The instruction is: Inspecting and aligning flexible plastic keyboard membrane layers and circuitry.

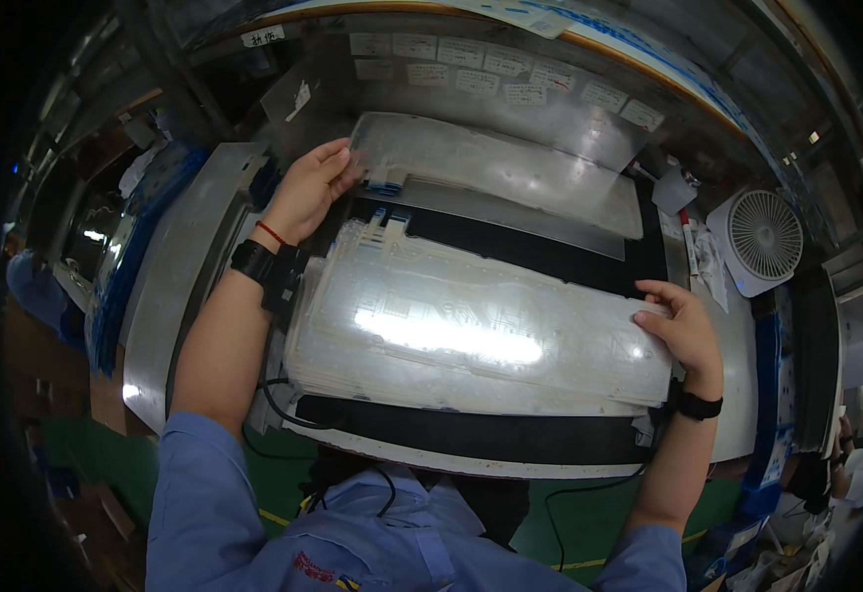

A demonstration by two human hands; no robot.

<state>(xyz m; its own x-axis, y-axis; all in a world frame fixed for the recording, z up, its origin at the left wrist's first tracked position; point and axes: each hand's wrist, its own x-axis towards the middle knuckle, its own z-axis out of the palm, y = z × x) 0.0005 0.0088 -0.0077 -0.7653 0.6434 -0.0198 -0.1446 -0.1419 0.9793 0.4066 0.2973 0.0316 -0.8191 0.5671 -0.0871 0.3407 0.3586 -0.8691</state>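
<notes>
Two piles of clear plastic circuit films with printed traces and blue-tipped tails lie on a black mat. My left hand (311, 189) is closed at the left end of the far circuit film (490, 170), pinching its corner between thumb and fingers. Closer to me lies the thicker stack of circuit films (451, 286), its edges slightly uneven and its surface shining with glare. At the right end of that stack, my right hand (686, 331) rests with thumb and forefinger apart on its far corner. A black band sits on each wrist.
A white fan (762, 232) stands at the right, beside a small translucent container (673, 189) and a red-and-white pen (688, 237). Paper labels (476, 81) cover the metal back panel. A black cable (278, 405) loops off the bench's front left. Another person (861, 476) is at far right.
</notes>
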